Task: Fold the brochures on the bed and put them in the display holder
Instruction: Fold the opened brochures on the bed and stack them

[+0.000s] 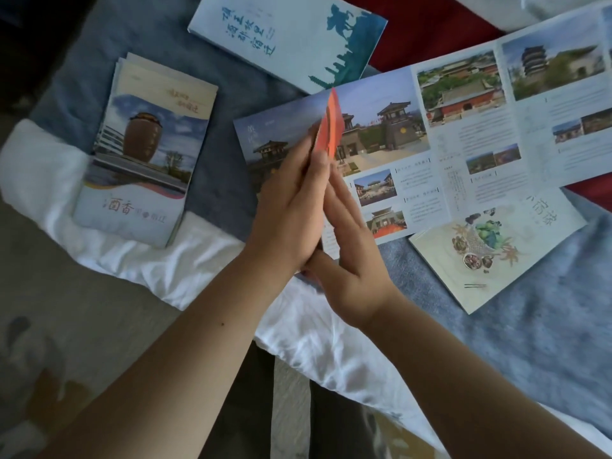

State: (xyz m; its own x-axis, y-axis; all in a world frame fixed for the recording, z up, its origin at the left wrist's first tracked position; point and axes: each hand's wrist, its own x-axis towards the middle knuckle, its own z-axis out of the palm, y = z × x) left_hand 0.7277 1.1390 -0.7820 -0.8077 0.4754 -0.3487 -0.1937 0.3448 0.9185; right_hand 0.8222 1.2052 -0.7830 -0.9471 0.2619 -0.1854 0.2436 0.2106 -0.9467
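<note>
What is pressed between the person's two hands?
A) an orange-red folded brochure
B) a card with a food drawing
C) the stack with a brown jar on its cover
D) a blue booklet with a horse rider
A: the orange-red folded brochure sticks up between the left hand and right hand, palms together.

Both bare forearms rise from six o'clock toward twelve; left hand (288, 207) and right hand (351, 256) press flat palm to palm, fingers straight, pinching a thin orange-red folded paper (329, 127).
</note>
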